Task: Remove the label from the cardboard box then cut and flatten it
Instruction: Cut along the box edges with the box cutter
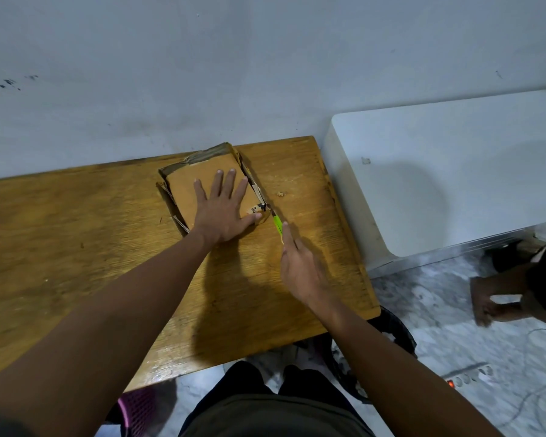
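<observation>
A worn brown cardboard box (189, 184) lies low on the wooden table (76, 234), near the wall. My left hand (223, 209) rests flat on its top with fingers spread. A scrap of white label with black print (255, 209) shows at the box's near right corner, beside my thumb. My right hand (300, 269) grips a green-handled cutter (277, 224), whose blade tip meets that corner of the box.
A white cabinet (454, 171) stands just right of the table. A black bin (391, 339) sits on the floor under the table's right corner. Another person's feet (498, 298) and a power strip (470, 375) are on the marble floor at right.
</observation>
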